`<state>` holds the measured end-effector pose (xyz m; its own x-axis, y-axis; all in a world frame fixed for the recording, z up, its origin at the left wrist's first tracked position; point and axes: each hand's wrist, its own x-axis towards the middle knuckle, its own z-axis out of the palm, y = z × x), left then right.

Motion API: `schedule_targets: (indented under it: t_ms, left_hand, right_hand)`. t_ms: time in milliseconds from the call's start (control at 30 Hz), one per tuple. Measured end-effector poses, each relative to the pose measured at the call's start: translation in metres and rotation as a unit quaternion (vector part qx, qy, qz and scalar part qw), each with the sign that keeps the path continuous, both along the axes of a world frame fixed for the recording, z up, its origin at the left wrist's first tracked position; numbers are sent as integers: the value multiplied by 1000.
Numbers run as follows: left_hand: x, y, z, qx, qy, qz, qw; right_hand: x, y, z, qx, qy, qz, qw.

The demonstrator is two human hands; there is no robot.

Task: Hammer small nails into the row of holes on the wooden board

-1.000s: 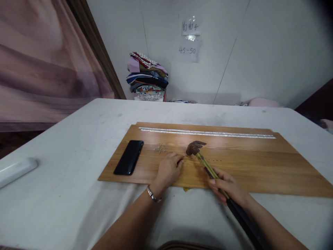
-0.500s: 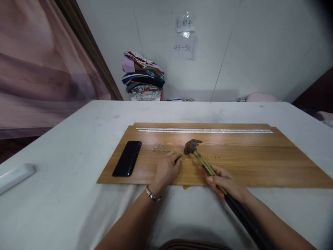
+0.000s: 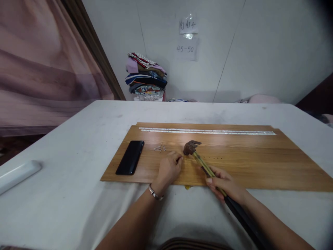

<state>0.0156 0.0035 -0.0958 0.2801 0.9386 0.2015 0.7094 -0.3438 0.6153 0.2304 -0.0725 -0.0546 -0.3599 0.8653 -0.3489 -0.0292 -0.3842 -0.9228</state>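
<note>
My right hand (image 3: 223, 182) is wrapped round the yellow and black handle of a claw hammer (image 3: 205, 167). The hammer's rusty brown head is low over the wooden board (image 3: 260, 159), just right of my left fingertips. My left hand (image 3: 170, 168) rests on the board with its fingers pinched together. Between the fingertips is what looks like a small nail, mostly hidden. Several loose nails (image 3: 160, 148) lie in a little heap beyond that hand. A row of small dark dots, perhaps nail heads, runs to the right of the hammer head.
A black phone (image 3: 130, 157) lies on the board's left part. Two white measuring strips (image 3: 208, 132) run along its far side. The board sits on a white-covered table (image 3: 65, 149), with a white rounded object (image 3: 20, 175) at the left. Folded clothes (image 3: 147, 78) are stacked behind the table.
The whole view has shifted slightly, so things appear a little further right. The hammer head remains close beside my left fingertips, and both hands keep their hold.
</note>
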Motion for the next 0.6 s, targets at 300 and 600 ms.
schedule_targets:
  t_ms: [300,600]
  left_hand:
    - [0,0,2,0,-43,14,999]
    - [0,-1,8,2,-64,32,997]
  right_hand:
    - [-1,0,3,13,-1,4,1000]
    - [-1,2,0,11,-2,19,1000]
